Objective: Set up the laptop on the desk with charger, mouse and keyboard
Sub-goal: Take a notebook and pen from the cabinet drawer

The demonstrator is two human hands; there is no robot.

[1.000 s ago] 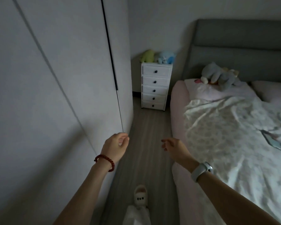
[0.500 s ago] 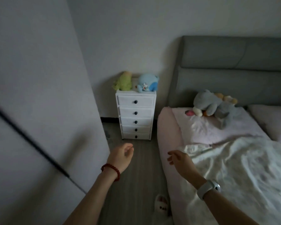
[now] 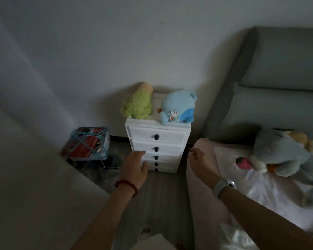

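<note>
No laptop, charger, mouse or keyboard shows in this dim bedroom view. My left hand (image 3: 135, 167), with a red bead bracelet at the wrist, reaches forward with relaxed fingers and holds nothing; it overlaps the lower left of a white chest of drawers (image 3: 158, 147). My right hand (image 3: 200, 162), with a white watch on the wrist, is held out to the right of the chest, fingers loosely curled and empty. All the drawers with dark knobs are closed.
A green plush (image 3: 137, 103) and a blue plush (image 3: 177, 109) sit on the chest. A red box with blue hangers (image 3: 87, 143) lies on the floor clutter to the left. A white wardrobe (image 3: 25, 159) stands left; a bed (image 3: 260, 186) with a grey plush (image 3: 282, 152) stands right.
I have walked down the aisle toward the white chest of drawers, which is now close. Both empty hands have stretched forward toward it. The pile beside the wardrobe has come into view.
</note>
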